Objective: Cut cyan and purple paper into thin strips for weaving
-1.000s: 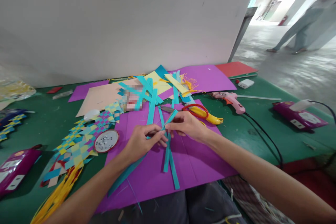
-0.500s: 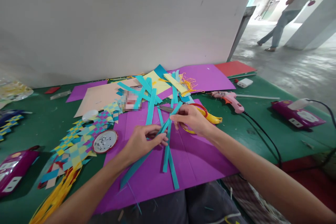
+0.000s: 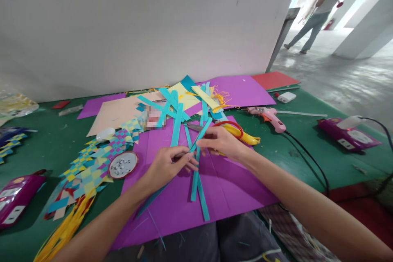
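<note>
**Both hands on one teal strip**

My left hand (image 3: 167,164) and right hand (image 3: 219,141) meet over the purple sheet (image 3: 227,188) that lies on the green table (image 3: 307,147) in front of me. Between them runs a teal paper strip (image 3: 201,133), its long axis slanting from low on my left to high on my right. My right fingers are pinched shut on it near its upper part; my left fingertips close on it lower down, just where it crosses two other teal strips (image 3: 198,190) that lie flat and point toward me. The hands are near each other, almost touching, the left a little closer to me.

Beyond my right hand, just behind it, lie the scissors (image 3: 236,131) with red and yellow handles. Further right a pink glue gun (image 3: 268,116) rests on the table. To my left sit woven paper pieces (image 3: 92,163) and a small round dish (image 3: 123,165).
</note>
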### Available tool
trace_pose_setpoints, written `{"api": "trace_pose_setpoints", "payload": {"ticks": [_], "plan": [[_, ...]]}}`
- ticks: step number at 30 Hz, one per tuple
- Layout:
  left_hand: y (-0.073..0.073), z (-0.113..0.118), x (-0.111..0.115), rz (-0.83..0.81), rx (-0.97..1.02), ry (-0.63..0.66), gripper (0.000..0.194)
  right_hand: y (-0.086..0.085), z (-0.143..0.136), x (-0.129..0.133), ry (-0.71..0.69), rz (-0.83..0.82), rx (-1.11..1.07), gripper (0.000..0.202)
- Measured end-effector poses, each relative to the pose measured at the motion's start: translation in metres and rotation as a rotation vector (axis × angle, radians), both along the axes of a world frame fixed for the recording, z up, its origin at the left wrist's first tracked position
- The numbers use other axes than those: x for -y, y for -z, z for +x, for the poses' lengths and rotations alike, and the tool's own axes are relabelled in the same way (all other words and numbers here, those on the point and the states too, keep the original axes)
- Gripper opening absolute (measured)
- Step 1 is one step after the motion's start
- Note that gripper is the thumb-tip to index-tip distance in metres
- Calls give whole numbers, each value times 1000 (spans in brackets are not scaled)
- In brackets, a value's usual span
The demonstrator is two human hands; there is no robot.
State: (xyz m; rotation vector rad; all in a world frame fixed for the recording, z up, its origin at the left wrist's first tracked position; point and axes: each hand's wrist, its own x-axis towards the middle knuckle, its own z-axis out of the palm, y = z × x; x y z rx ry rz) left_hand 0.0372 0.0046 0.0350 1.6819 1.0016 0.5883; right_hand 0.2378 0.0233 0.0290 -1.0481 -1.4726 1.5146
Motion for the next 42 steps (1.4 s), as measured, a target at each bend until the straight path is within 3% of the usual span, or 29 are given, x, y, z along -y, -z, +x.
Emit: {"api": "trace_pose_setpoints", "payload": {"ticks": [4,19,27,31,36,42], "plan": [[1,-1,0,-8,8,13,26,4,-2,3,-100,30,51,30],[-2,-1,1,-61,56,6,27,6,-9,4,-65,-15,-23,34],[0,1,-2,-67,57,4,26,5,-9,5,-96,-63,-30,33],[-1,-1,0,-57,47,16,28,2,-3,3,-182,-76,-28,32],[1,-2,-1,-65,35,25,26,2,-4,3,-161,-14,-7,34],[0,-1,-1,-66,27,44,29,4,-4,4,-196,-57,-31,32]]}}
